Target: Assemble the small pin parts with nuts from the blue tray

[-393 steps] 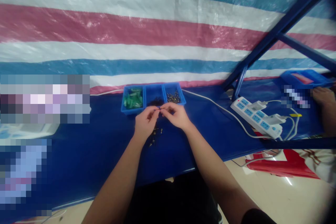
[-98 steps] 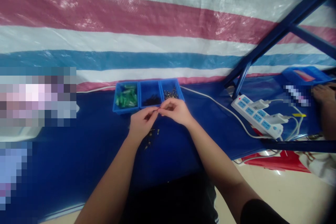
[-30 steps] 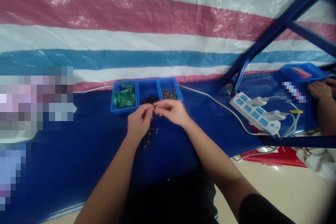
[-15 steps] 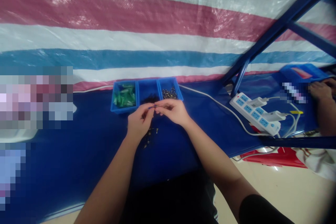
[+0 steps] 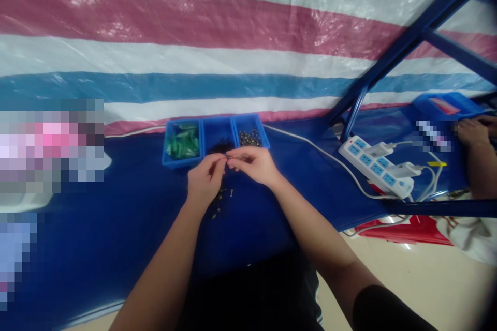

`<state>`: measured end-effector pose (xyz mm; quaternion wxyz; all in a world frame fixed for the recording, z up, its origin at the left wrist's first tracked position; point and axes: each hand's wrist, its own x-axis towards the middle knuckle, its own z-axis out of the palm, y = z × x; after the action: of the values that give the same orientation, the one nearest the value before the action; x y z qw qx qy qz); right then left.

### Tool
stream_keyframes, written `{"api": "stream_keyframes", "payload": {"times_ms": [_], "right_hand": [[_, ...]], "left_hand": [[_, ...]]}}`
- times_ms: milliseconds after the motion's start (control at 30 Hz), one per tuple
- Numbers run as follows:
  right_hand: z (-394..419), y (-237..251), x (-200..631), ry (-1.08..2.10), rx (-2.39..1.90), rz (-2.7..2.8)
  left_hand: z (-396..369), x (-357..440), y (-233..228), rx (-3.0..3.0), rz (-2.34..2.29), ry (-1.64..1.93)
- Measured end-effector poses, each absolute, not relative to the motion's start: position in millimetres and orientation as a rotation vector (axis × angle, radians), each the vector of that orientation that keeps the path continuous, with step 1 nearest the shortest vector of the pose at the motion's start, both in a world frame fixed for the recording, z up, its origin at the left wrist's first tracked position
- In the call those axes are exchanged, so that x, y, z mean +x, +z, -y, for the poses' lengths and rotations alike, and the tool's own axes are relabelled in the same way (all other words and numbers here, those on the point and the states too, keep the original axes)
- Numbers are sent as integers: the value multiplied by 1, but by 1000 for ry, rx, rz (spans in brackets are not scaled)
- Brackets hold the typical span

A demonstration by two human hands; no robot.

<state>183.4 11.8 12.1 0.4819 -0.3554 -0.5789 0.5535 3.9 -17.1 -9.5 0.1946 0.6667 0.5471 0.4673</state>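
My left hand (image 5: pixel 204 182) and my right hand (image 5: pixel 251 164) meet fingertip to fingertip over the blue table, both pinching one tiny metal part (image 5: pixel 228 156). Just beyond them stands a blue three-compartment tray (image 5: pixel 202 137): green pieces (image 5: pixel 181 143) on the left, dark pieces (image 5: pixel 219 146) in the middle, small metal pieces (image 5: pixel 249 137) on the right. A little heap of small parts (image 5: pixel 222 201) lies on the cloth under my left hand.
A white power strip (image 5: pixel 376 167) with plugs and a white cable (image 5: pixel 310 148) lies to the right. Another person's hand (image 5: pixel 470 133) rests at the far right by a blue bin (image 5: pixel 446 105). A blue frame brace (image 5: pixel 392 57) rises diagonally. A striped tarp hangs behind.
Both hands stay together at the same spot, with only small finger movements on the part. The view has shifted slightly.
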Motion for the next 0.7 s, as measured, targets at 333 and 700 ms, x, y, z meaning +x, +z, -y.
{"api": "stream_keyframes", "payload": {"times_ms": [333, 700], "right_hand": [[-12, 13, 184, 1361, -880, 1405], [-11, 14, 183, 1368, -896, 1405]], "left_hand": [[18, 4, -10, 1910, -1594, 1352], [17, 4, -10, 1881, -1558, 1330]]}}
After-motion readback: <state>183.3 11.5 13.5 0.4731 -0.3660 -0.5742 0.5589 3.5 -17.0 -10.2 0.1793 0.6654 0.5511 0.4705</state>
